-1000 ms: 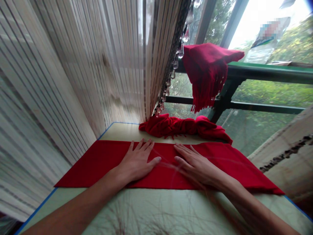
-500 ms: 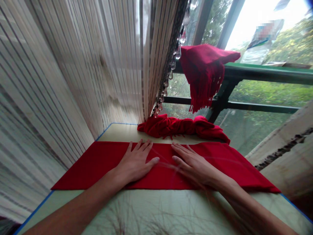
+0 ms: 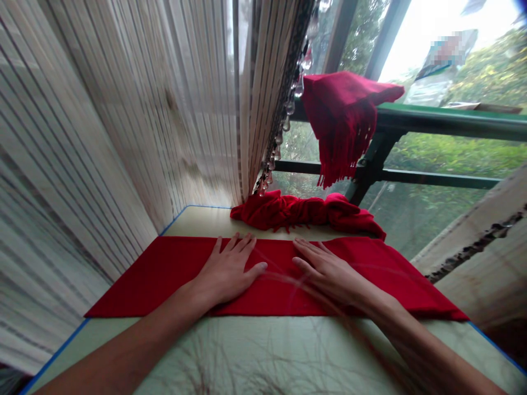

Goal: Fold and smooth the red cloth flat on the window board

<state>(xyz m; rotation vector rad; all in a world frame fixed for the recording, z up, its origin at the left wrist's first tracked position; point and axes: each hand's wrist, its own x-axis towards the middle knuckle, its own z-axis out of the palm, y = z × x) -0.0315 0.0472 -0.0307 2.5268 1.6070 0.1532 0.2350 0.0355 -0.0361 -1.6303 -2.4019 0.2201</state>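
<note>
Both hands lie flat with fingers spread, holding nothing: the left hand (image 3: 226, 271) and right hand (image 3: 329, 271) press the folded red cloth (image 3: 164, 274) stretched across the bench (image 3: 267, 356) at mid-frame. A bunched red scarf (image 3: 304, 213) sits behind.

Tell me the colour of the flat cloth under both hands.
Plain red, no pattern, seen in the head view: the flat cloth lies under the left hand and right hand.
</note>
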